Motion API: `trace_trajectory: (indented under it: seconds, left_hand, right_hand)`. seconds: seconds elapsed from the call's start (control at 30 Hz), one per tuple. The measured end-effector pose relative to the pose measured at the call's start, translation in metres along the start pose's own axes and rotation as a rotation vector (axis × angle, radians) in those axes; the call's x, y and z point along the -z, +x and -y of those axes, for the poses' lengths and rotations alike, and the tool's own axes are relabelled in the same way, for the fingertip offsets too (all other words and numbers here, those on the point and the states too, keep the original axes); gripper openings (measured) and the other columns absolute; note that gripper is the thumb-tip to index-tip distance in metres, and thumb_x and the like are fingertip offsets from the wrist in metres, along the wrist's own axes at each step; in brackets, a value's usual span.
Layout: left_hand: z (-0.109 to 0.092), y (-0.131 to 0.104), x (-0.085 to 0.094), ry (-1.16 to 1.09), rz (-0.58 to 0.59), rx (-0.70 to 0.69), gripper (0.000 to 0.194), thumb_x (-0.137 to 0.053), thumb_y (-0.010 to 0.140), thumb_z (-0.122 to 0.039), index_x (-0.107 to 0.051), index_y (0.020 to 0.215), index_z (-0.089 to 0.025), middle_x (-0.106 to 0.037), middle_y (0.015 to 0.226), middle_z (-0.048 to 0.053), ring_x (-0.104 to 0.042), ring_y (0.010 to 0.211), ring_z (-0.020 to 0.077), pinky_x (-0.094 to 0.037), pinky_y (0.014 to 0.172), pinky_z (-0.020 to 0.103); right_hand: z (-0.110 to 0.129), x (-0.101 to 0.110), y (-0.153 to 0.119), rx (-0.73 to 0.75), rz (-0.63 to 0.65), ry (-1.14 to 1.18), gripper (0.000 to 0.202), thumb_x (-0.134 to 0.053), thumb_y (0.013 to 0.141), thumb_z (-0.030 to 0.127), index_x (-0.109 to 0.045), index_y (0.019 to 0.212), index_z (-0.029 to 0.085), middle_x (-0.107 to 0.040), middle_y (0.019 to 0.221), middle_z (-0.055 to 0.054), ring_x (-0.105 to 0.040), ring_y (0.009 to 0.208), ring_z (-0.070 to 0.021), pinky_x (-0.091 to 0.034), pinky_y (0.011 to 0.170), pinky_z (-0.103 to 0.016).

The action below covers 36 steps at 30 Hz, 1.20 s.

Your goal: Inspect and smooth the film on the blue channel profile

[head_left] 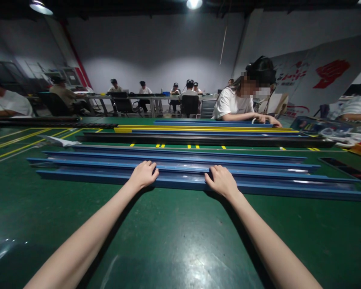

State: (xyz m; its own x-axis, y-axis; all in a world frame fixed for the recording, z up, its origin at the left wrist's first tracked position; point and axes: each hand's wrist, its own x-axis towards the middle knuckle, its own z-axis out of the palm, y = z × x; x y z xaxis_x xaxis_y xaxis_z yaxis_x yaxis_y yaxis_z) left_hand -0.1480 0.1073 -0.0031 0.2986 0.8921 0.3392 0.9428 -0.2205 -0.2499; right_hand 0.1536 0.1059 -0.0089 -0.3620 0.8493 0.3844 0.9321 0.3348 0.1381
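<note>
Several long blue channels (180, 183) lie side by side across the green table (174, 237). My left hand (143, 175) is closed over the nearest channel, left of its middle, with fingers curled toward the inside and the thumb on the near part. To the right, my right hand (221, 180) grips the same channel in a similar way. Both sets of fingertips are partly hidden in the channel. Other blue channels (258, 164) lie just beyond my hands.
Farther back are a long black strip (198, 139) and a yellow strip (132, 128). A phone-like dark slab (345, 168) lies at right, white scrap (60, 140) at left. Across the table a person (236, 100) leans over with both hands on the tabletop.
</note>
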Motion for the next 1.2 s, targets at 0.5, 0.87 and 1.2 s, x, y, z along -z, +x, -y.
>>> trace_trajectory:
  seconds: [0.5,0.87,1.2]
  left_hand:
    - [-0.008,-0.011,0.009,-0.058,0.026,-0.044,0.031,-0.035,0.085,-0.035,-0.06,0.089,-0.017,-0.061,0.084,0.008,-0.055,0.081,0.021,-0.042,0.074,0.032]
    - [-0.02,0.064,0.018,-0.117,0.007,-0.135,0.025,-0.041,0.085,-0.029,-0.057,0.099,-0.016,-0.058,0.102,0.009,-0.053,0.095,0.0221,-0.041,0.081,0.033]
    - [-0.048,0.14,0.002,-0.178,0.467,-0.128,0.059,-0.066,0.068,-0.029,-0.044,0.122,-0.019,-0.048,0.126,0.014,-0.044,0.117,0.0296,-0.037,0.093,0.04]
  right_hand:
    - [-0.005,0.005,-0.016,-0.002,0.022,-0.011,0.034,-0.032,0.087,0.037,-0.056,0.08,0.015,-0.06,0.081,-0.01,-0.052,0.079,-0.0206,-0.031,0.073,-0.03]
    - [-0.042,0.007,0.041,-0.06,0.093,0.224,0.028,-0.037,0.087,0.037,-0.054,0.098,0.017,-0.064,0.09,-0.007,-0.057,0.087,-0.0188,-0.037,0.073,-0.029]
    - [-0.049,-0.032,0.105,0.027,0.331,0.22,0.05,-0.057,0.073,0.044,-0.05,0.114,0.017,-0.055,0.119,-0.011,-0.051,0.108,-0.0236,-0.041,0.085,-0.032]
